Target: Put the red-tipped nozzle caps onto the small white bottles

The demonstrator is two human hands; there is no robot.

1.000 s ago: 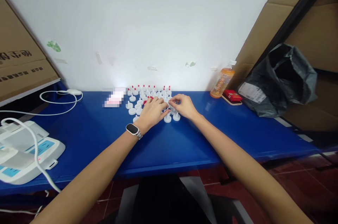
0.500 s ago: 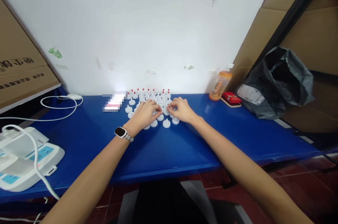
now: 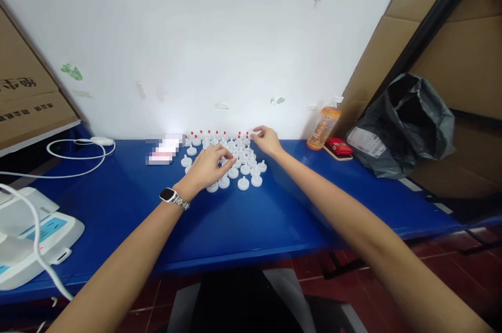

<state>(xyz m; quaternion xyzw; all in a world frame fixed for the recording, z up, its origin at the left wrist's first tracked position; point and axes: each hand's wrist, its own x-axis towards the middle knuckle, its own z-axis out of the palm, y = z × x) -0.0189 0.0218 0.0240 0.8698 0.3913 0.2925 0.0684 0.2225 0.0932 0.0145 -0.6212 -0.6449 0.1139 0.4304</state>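
Many white spouted caps (image 3: 243,183) stand in a cluster on the blue table, spouts up. Those along the back row carry small red tips (image 3: 217,133). Over the left-middle of the cluster is my left hand (image 3: 212,165), its thumb and fingers brought together in a pinch; whatever lies between them is too small to make out. My right hand (image 3: 268,141) hovers at the back right of the cluster, thumb and forefinger apart, beside a red-tipped cap (image 3: 247,140). Some caps are hidden under my left hand.
An orange drink bottle (image 3: 323,125) stands at the back right, with a red packet (image 3: 339,146) on a phone beside it. A grey plastic bag (image 3: 392,134) sits farther right. On the left are a power strip (image 3: 49,233), a white cable (image 3: 98,165) and a cardboard box (image 3: 31,98).
My right hand has moved away from my left hand, back toward the red-tipped caps, and its fingers have parted. My left hand stays over the cluster. The view has shifted slightly.
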